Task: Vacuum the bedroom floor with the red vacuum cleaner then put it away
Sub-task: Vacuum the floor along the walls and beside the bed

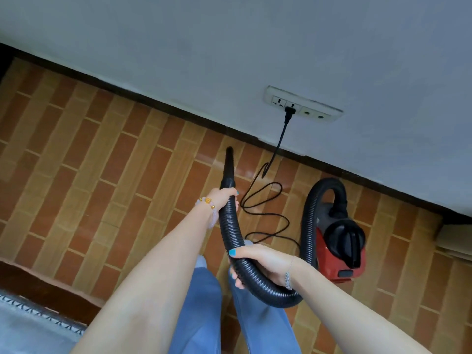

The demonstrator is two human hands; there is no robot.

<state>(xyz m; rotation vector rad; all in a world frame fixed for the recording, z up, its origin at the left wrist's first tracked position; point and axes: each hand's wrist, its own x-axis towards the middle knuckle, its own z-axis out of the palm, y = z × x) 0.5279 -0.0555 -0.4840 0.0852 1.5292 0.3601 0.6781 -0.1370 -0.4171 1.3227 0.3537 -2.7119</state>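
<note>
Holding hose (231, 233) two-handed, nozzle (229, 162) pointing forward toward wall (229, 47).
Clamped nearest nozzle by left grip (224, 194), further back by right grip (258, 261); looping right to red vacuum cleaner (341, 254) standing on floor (102, 162), plugged in.

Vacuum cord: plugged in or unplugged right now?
Plugged in. The black plug sits in the wall socket, and the cord trails down to the floor.

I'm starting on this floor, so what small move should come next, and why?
Probably guide the nozzle along the tiles: the plug sits in the socket, left hand and right hand grip the hose, and the red vacuum rests by the wall.
</note>
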